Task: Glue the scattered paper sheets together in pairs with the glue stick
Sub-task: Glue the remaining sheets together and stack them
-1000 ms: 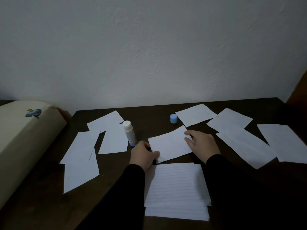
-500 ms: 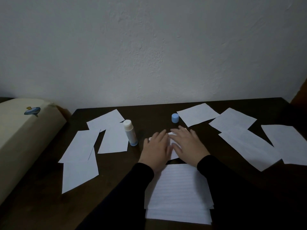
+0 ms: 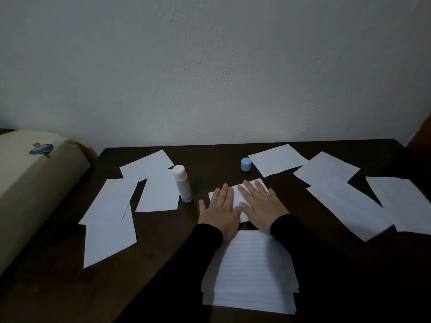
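Observation:
A white lined sheet (image 3: pixel 240 194) lies at the middle of the dark table (image 3: pixel 214 164). My left hand (image 3: pixel 220 212) and my right hand (image 3: pixel 261 205) press flat on it side by side, fingers straight, hiding most of it. The uncapped glue stick (image 3: pixel 183 186) stands upright just left of my left hand. Its blue cap (image 3: pixel 245 164) sits behind the sheet. A stack of lined sheets (image 3: pixel 250 271) lies in front of my hands, between my black sleeves.
Several loose white sheets (image 3: pixel 109 201) lie overlapping on the table's left side, and several more sheets (image 3: pixel 345 201) lie on the right. A cream padded object (image 3: pixel 28 190) with a small sticker stands off the table's left edge. A white wall rises behind.
My hands went from gripping the sheet's edges to pressing flat on top of it. Since half a second ago they have spread slightly apart across it.

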Available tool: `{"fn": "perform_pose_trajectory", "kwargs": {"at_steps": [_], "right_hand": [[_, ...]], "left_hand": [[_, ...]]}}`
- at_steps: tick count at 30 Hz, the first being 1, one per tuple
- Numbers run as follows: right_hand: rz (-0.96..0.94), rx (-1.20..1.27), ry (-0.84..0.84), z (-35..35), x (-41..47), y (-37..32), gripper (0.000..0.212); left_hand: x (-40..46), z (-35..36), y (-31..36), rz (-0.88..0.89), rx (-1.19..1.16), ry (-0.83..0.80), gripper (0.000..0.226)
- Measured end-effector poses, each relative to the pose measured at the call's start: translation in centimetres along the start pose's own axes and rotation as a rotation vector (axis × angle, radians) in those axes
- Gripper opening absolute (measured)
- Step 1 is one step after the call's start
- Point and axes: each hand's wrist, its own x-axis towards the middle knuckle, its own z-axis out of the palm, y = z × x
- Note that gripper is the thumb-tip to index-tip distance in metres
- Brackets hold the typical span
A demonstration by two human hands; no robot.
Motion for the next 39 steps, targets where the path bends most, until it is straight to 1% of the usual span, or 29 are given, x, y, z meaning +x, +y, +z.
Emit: {"fn": "perform_pose_trajectory", "kwargs": {"at_steps": [8,14,17,23,25,27,28,31,34,37,39], "right_hand": [[0.153,0.089,-0.054,-0.3,-0.9,-0.2,0.062],[0.194,0.104,-0.102,-0.4,-2.6,0.3,0.059],[0.227,0.094,-0.107,-0.2,-3.6,0.5,0.059],[0.27,0.088,-0.129,-0.6,-4.7,0.3,0.061],[0.292,0.1,-0.098,-1.1,-4.6,0.1,0.065],[0.301,0.079,-0.021,-1.5,-4.5,0.0,0.065],[0.299,0.062,0.03,-1.7,-4.4,0.0,0.063],[0.286,0.059,0.169,-2.0,-3.9,0.2,0.056],[0.275,0.154,0.237,-2.4,-2.8,0.7,0.055],[0.282,0.192,0.218,-2.6,-1.5,1.2,0.058],[0.288,0.178,0.183,-2.7,-0.7,1.2,0.064]], "left_hand": [[-0.6,-0.3,-0.1,-0.126,0.012,-0.082,0.063],[-1.7,-0.8,-0.9,-0.159,0.035,-0.143,0.063],[-2.3,-1.0,-1.2,-0.163,0.039,-0.165,0.064],[-3.1,-1.9,-1.7,-0.117,0.004,-0.145,0.068],[-3.9,-2.4,-2.4,-0.061,-0.092,-0.11,0.062],[-5.1,-2.8,-3.4,-0.024,-0.293,-0.037,0.043],[-5.8,-3.0,-3.8,-0.037,-0.383,0.014,0.038],[-6.1,-3.7,-5.2,-0.184,-0.539,0.202,0.03],[-5.5,-4.1,-6.4,-0.418,-0.627,0.293,0.019],[-5.0,-3.8,-7.2,-0.548,-0.687,0.362,0.026],[-4.6,-3.6,-7.1,-0.543,-0.77,0.44,0.038]]}}
